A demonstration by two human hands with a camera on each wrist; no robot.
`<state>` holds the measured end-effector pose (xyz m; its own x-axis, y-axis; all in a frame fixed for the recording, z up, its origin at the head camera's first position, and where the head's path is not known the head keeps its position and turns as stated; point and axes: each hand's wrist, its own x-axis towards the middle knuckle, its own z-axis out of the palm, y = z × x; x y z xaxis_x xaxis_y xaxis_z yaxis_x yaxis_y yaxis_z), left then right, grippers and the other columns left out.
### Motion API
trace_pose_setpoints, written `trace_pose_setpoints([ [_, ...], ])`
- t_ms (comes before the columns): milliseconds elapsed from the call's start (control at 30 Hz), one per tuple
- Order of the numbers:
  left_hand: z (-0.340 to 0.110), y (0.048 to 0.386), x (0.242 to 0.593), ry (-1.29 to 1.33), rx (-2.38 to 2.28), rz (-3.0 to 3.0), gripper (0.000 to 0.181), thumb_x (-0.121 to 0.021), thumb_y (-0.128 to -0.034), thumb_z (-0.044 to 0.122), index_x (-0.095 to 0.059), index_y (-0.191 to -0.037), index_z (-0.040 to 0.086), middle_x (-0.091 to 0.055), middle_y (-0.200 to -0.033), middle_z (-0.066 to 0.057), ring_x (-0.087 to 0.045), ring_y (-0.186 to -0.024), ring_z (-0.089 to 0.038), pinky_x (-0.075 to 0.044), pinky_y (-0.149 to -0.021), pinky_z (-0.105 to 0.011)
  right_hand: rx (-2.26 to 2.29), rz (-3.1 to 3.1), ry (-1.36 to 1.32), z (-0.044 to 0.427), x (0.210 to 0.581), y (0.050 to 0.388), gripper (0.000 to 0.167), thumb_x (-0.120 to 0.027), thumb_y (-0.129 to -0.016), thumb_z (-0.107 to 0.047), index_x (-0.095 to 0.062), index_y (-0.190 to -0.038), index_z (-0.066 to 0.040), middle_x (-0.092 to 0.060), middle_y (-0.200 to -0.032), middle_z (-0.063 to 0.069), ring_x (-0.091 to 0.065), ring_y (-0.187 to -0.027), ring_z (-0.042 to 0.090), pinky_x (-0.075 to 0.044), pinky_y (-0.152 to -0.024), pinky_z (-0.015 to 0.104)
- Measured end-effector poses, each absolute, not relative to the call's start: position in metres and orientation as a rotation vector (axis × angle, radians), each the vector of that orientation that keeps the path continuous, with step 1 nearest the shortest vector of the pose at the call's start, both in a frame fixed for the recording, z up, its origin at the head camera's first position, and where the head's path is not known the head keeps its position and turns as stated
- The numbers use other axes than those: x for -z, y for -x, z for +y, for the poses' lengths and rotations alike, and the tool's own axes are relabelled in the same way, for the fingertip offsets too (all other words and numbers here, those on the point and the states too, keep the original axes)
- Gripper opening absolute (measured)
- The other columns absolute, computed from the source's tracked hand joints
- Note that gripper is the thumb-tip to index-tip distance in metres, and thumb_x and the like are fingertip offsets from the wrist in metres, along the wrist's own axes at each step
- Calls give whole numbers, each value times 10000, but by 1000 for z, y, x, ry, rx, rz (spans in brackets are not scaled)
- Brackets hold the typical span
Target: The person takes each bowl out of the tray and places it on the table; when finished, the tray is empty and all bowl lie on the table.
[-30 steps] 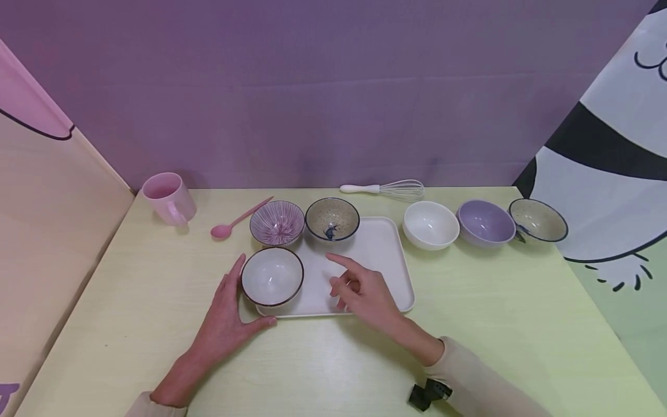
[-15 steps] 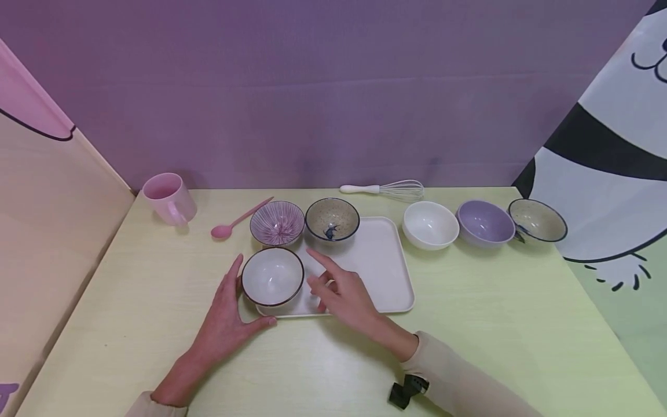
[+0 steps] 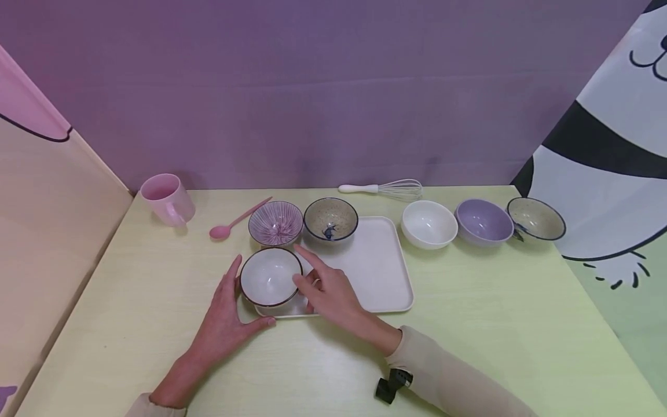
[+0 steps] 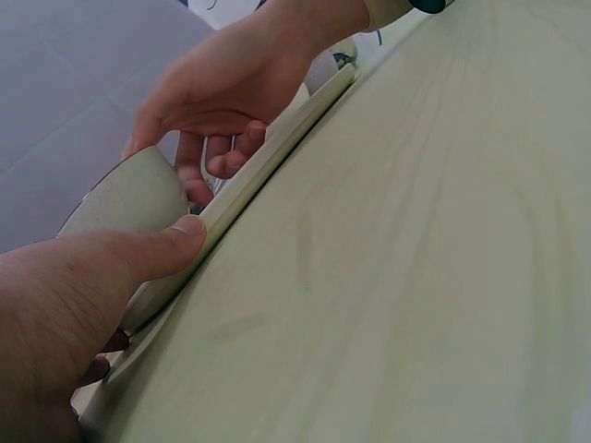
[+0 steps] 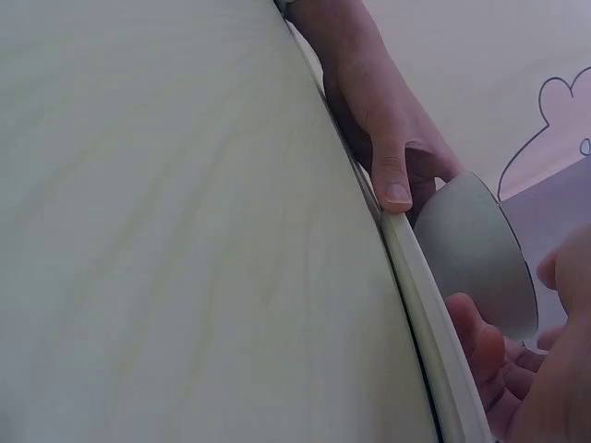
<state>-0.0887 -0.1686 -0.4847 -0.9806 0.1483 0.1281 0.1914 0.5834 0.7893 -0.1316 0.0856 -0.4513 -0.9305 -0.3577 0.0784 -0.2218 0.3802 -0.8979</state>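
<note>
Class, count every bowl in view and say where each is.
6. At the white rectangular tray: striped pink bowl, far left; speckled tan bowl, far middle; dark-rimmed white bowl, near left. In a row right of it: plain white bowl, purple bowl, dark-rimmed beige bowl.

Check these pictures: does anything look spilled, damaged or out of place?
Nothing looks spilled or damaged. The dark-rimmed white bowl looks oddly off-centre: in the head view, its rim juts left past the tray. The pink spoon lies aslant.
</note>
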Motion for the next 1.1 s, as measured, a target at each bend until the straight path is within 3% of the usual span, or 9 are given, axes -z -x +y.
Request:
trace_pose_setpoints([
  [200, -169, 89, 485, 300, 1378, -2750, 1355, -1031, -806, 341, -110, -1784, 162, -256, -1775, -268, -488, -1526, -502, -389, -1276, -668, 1646, 2476, 577, 83, 460, 135, 555, -604, -1139, -317, -505, -1678, -232, -726, -777, -8, -692, -538, 117, -500, -472, 251],
  [667, -170, 88, 486, 298, 1377, -2752, 1368, -1031, -805, 336, -94, -1788, 171, -246, -1777, -272, -462, -1545, -500, -393, -1275, -660, 1671, 2459, 431, 74, 451, 133, 579, -641, -1079, -140, -567, -1643, -247, -743, -755, 13, -714, -612, 129, -525, -528, 229],
  [1100, -170, 88, 487, 329, 1283, -2761, 1333, -1044, -785, 307, -167, -1773, 132, -405, -1693, -282, -397, -1555, -487, -366, -1265, -736, 1818, 2356, 338, 74, 452, 133, 561, -595, -1068, -33, -633, -1592, -227, -707, -699, 61, -703, -579, 173, -632, -528, 286],
])
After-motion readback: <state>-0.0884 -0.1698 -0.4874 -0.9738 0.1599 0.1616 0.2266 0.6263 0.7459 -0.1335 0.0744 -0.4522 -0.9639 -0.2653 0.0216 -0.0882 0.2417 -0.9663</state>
